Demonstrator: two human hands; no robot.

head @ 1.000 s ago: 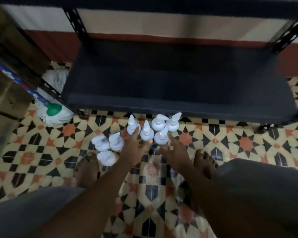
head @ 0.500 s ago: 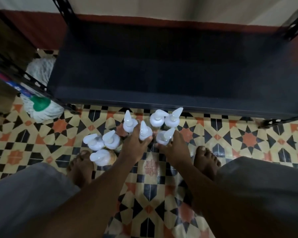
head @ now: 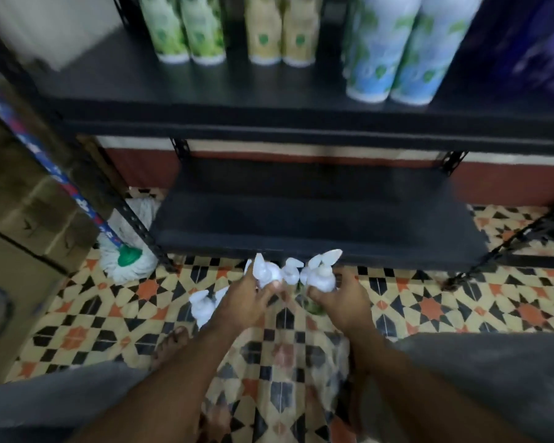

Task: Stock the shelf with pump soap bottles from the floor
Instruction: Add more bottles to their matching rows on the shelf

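Just in front of the lower shelf (head: 301, 219), the left hand (head: 243, 303) curls its fingers and thumb round a white-topped pump soap bottle (head: 266, 272). The right hand (head: 344, 302) grips the right-hand bottles (head: 321, 276) the same way, their spouts pointing towards the shelf edge. A middle bottle (head: 291, 272) shows between the two hands. The bodies are hidden, so no label on them can be seen.

Left of these, farther from the shelf edge, the floor bottles (head: 202, 306) stand on the patterned tiles (head: 429, 302). A mop (head: 128, 254) with a green collar lies at the shelf's left corner.

Above the lower shelf, the upper shelf (head: 269, 103) carries green (head: 186, 30), beige (head: 280, 30) and blue containers (head: 394, 52), their print too blurred to read.
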